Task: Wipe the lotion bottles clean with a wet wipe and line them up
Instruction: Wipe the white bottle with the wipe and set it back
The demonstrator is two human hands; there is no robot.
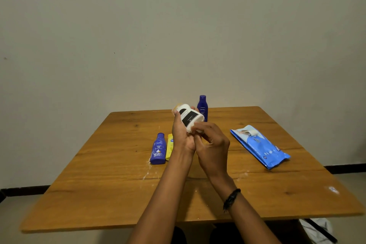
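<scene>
My left hand (181,134) grips a white lotion bottle (189,118) with a black label, held tilted above the wooden table (111,182). My right hand (213,144) pinches a white wet wipe (196,127) against the bottle's lower end. A dark blue bottle (202,107) stands upright at the back of the table. Another blue bottle (158,149) lies flat to the left of my hands, with a yellow bottle (170,146) lying beside it, partly hidden by my left wrist.
A blue pack of wet wipes (259,147) lies on the right side of the table. White smears (150,172) mark the wood near the lying bottles. A small white spot (333,189) sits near the right edge. A plain wall rises behind the table.
</scene>
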